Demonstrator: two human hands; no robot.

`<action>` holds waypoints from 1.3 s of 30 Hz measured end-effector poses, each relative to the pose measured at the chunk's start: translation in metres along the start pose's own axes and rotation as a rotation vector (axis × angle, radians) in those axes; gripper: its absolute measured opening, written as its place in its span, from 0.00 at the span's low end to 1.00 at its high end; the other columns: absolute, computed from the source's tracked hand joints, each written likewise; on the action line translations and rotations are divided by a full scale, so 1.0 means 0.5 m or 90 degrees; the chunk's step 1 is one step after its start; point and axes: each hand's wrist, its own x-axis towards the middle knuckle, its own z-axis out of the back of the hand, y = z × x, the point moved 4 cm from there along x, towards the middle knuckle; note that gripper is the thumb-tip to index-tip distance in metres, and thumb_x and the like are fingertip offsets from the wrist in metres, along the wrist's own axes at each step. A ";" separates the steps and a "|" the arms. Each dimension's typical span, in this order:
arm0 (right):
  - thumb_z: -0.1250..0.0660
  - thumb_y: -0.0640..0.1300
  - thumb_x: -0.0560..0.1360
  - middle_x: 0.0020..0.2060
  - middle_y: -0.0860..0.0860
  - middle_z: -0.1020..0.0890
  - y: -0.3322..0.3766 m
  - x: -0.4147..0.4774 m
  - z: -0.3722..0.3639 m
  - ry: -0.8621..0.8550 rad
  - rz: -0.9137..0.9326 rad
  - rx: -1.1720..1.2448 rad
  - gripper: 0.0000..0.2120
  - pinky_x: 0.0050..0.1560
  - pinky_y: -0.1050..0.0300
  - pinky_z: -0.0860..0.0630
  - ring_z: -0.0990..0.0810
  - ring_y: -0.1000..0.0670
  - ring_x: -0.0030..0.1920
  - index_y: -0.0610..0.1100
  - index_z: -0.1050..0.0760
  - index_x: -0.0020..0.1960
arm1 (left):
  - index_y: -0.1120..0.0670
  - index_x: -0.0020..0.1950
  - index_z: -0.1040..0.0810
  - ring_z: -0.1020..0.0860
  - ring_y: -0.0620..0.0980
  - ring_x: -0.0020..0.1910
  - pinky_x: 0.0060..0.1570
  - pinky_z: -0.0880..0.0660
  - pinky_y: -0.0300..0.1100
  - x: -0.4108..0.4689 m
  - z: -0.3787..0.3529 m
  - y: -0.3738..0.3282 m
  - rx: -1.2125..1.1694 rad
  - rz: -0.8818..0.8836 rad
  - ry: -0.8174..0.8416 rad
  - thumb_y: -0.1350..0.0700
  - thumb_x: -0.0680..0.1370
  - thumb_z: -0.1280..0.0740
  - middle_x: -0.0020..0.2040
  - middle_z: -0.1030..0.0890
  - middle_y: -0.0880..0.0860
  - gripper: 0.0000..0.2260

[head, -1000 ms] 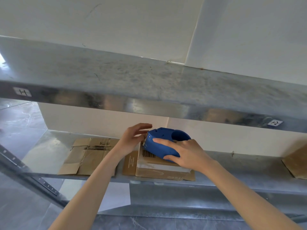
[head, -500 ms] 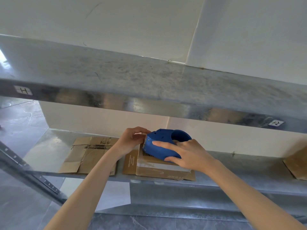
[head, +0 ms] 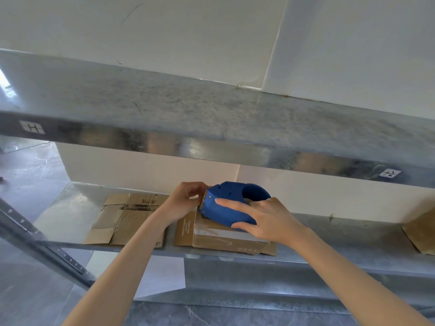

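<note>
A blue tape dispenser (head: pixel 226 203) rests on top of a small cardboard box (head: pixel 219 238) with clear tape across it, on the lower metal shelf (head: pixel 353 243). My right hand (head: pixel 263 220) grips the dispenser from the right, fingers spread over its side. My left hand (head: pixel 186 201) is at the dispenser's toothed front edge, fingers curled and pinching there; what it pinches is too small to make out.
A flattened cardboard box (head: pixel 127 217) lies on the shelf to the left. Another cardboard piece (head: pixel 421 234) shows at the far right. The upper metal shelf (head: pixel 211 128) spans the view above my hands. A slanted metal rail (head: pixel 35 241) runs at lower left.
My left hand has gone from open fingers to curled ones pinching at the dispenser's front edge. The dispenser and my right hand have stayed nearly in place.
</note>
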 end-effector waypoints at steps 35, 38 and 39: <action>0.34 0.58 0.77 0.31 0.65 0.25 -0.068 -0.114 0.094 0.033 -0.118 0.062 0.36 0.34 0.67 0.39 0.30 0.56 0.29 0.82 0.55 0.68 | 0.48 0.60 0.22 0.18 0.55 0.43 0.46 0.24 0.37 -0.058 0.074 -0.016 -0.068 -0.006 -0.160 0.72 0.77 0.34 0.44 0.18 0.53 0.21; 0.34 0.59 0.76 0.29 0.66 0.27 -0.080 -0.112 0.100 0.046 -0.141 0.086 0.34 0.33 0.66 0.38 0.31 0.54 0.28 0.80 0.52 0.69 | 0.48 0.60 0.22 0.19 0.51 0.44 0.51 0.21 0.43 -0.055 0.056 -0.025 -0.090 0.014 -0.145 0.72 0.76 0.34 0.52 0.18 0.51 0.21; 0.33 0.59 0.76 0.26 0.59 0.28 -0.087 -0.112 0.101 0.045 -0.151 0.099 0.34 0.34 0.64 0.37 0.32 0.53 0.28 0.81 0.52 0.69 | 0.47 0.61 0.23 0.19 0.48 0.44 0.52 0.21 0.43 -0.055 0.051 -0.026 -0.097 0.023 -0.133 0.70 0.75 0.31 0.57 0.19 0.47 0.21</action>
